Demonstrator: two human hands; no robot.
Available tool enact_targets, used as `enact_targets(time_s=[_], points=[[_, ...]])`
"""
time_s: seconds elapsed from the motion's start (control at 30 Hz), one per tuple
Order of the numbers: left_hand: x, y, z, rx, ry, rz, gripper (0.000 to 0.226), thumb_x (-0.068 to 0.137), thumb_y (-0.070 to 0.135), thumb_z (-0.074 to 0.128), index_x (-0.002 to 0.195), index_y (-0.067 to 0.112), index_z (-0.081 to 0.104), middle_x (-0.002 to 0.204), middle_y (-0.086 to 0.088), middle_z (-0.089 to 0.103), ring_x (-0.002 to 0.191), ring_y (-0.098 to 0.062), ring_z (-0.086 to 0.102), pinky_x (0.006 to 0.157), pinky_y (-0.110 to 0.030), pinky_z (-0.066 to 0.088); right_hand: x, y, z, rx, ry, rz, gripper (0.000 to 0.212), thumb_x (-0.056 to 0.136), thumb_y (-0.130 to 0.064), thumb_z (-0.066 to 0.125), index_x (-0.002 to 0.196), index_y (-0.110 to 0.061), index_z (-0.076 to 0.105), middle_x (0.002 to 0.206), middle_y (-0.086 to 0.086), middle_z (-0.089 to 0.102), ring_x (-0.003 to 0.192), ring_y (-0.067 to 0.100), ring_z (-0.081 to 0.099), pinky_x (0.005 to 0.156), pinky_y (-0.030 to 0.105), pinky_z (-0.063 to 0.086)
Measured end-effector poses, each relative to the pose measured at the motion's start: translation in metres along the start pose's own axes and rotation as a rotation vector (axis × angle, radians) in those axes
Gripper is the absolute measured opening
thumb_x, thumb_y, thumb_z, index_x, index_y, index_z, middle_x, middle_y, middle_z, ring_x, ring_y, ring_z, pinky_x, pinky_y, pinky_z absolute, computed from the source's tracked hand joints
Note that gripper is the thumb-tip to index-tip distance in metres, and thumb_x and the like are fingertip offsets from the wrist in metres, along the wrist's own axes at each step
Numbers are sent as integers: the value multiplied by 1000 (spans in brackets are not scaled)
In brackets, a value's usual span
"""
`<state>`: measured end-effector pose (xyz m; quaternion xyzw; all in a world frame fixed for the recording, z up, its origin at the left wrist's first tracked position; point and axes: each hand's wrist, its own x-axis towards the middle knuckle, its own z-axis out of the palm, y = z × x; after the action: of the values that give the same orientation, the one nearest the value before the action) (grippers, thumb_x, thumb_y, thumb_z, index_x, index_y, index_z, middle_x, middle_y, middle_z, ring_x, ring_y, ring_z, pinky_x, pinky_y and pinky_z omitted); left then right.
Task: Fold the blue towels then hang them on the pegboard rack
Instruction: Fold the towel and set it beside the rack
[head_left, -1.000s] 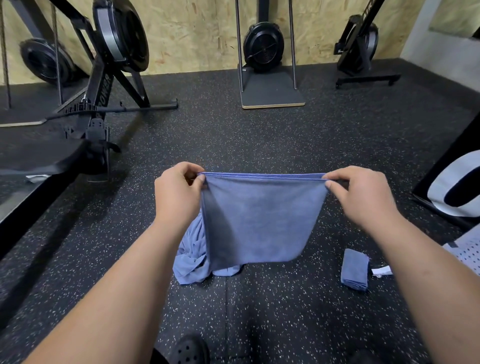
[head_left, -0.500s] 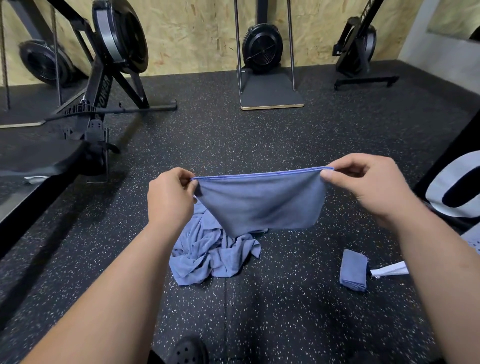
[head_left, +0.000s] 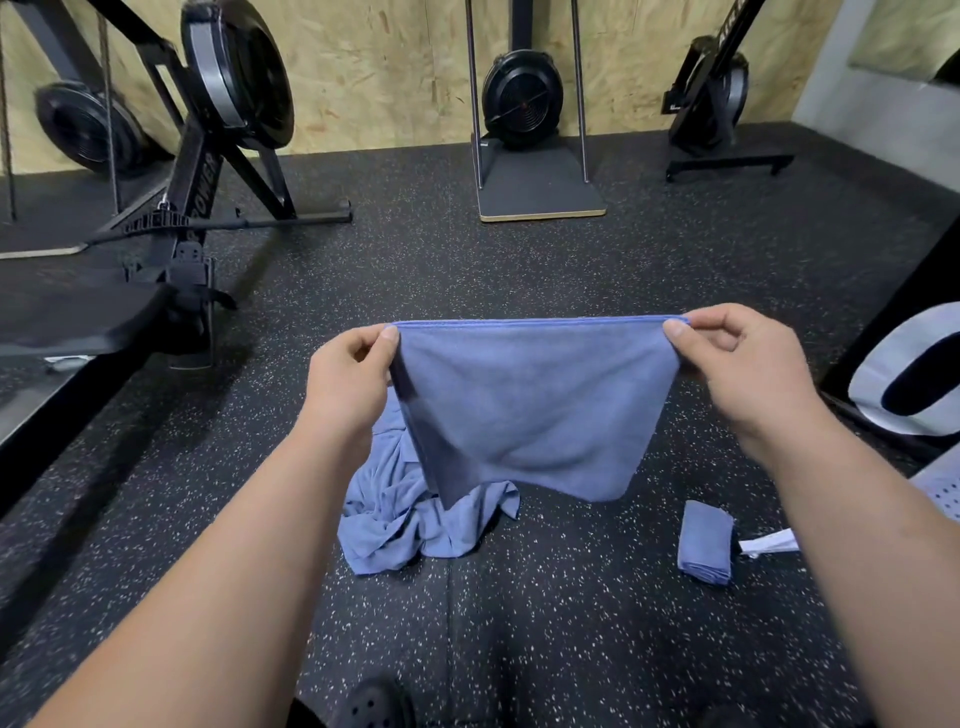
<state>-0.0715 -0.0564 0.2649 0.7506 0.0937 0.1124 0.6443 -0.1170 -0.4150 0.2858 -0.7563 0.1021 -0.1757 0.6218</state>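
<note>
I hold a blue towel (head_left: 535, 410) stretched out in the air by its doubled top edge. My left hand (head_left: 348, 379) pinches the left corner and my right hand (head_left: 748, 364) pinches the right corner. The towel hangs down flat between them. Below it on the floor lies a crumpled heap of blue towels (head_left: 410, 519), partly hidden by the held one. A small folded blue towel (head_left: 705, 542) lies on the floor to the right. No pegboard rack is in view.
The floor is black speckled rubber (head_left: 571, 623). A rowing machine (head_left: 208, 171) stands at the left, more fan machines (head_left: 522, 98) along the plywood back wall. A white scrap (head_left: 769, 543) lies by the folded towel. A black-and-white panel (head_left: 914, 374) is at the right. My black shoe (head_left: 379, 704) shows below.
The towel swung up short half a second ago and now hangs down long again. Both hands keep their pinch and have spread the top edge taut and level.
</note>
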Motion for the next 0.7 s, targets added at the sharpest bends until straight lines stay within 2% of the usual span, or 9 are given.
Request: enact_targets(time_s=[0.1, 0.17, 0.23, 0.3, 0.37, 0.43, 0.57, 0.63, 0.7], points=[[-1, 7, 2, -418, -91, -149, 17, 108, 24, 62, 99, 14, 73, 76, 5, 69, 71, -9, 60, 76, -27, 53, 2, -7, 3, 259, -93, 142, 10, 100, -25, 73, 108, -18, 75, 87, -6, 76, 77, 3, 66, 75, 25, 53], [-1, 10, 3, -524, -123, -203, 16, 107, 23, 63, 106, 10, 73, 84, -1, 75, 76, -11, 66, 80, -30, 55, 5, -6, 3, 347, -88, 198, 12, 101, -26, 72, 109, -18, 75, 97, -1, 77, 87, 8, 67, 79, 27, 55], [-1, 7, 6, -417, -76, -216, 14, 106, 22, 64, 106, 10, 73, 76, 2, 72, 68, -10, 63, 71, -27, 55, 6, -1, 6, 321, -20, 208, 13, 99, -26, 75, 108, -16, 76, 98, 3, 76, 87, 13, 64, 74, 29, 52], [-3, -1, 11, -226, 12, -209, 12, 104, 22, 68, 98, 14, 75, 75, -1, 66, 70, -16, 57, 71, -32, 55, 4, 7, 12, 185, 77, 185, 12, 97, -25, 78, 103, -15, 77, 94, 1, 79, 79, 9, 65, 70, 28, 51], [-8, -7, 18, -128, 49, -206, 13, 102, 20, 70, 91, 15, 74, 70, -1, 63, 68, -19, 54, 66, -32, 56, 0, 15, 20, 68, 152, 167, 11, 94, -25, 81, 98, -15, 77, 93, 2, 80, 73, 5, 66, 72, 27, 53], [-16, -6, 26, -77, 35, -183, 14, 102, 18, 70, 90, 11, 74, 61, 2, 58, 60, -15, 53, 59, -26, 55, -4, 21, 29, -14, 187, 164, 14, 89, -30, 84, 93, -18, 77, 88, 1, 81, 71, 8, 67, 76, 34, 57], [-34, 4, 43, -57, -45, -149, 13, 100, 13, 71, 88, 8, 74, 60, 1, 60, 59, -14, 56, 62, -31, 62, -17, 20, 48, -111, 155, 155, 19, 82, -42, 83, 89, -25, 78, 77, -8, 79, 72, 13, 73, 84, 49, 64], [-44, 6, 52, -65, -105, -145, 13, 99, 12, 72, 88, 8, 74, 61, 1, 63, 61, -16, 60, 69, -39, 66, -24, 16, 56, -135, 98, 126, 24, 77, -50, 81, 89, -30, 78, 77, -9, 79, 76, 16, 76, 83, 53, 63], [-54, 9, 61, -61, -158, -119, 10, 99, 12, 73, 90, 7, 74, 67, -1, 67, 66, -17, 66, 73, -40, 67, -31, 15, 64, -118, 20, 101, 24, 76, -52, 81, 92, -34, 78, 78, -7, 79, 78, 22, 77, 82, 55, 63]])
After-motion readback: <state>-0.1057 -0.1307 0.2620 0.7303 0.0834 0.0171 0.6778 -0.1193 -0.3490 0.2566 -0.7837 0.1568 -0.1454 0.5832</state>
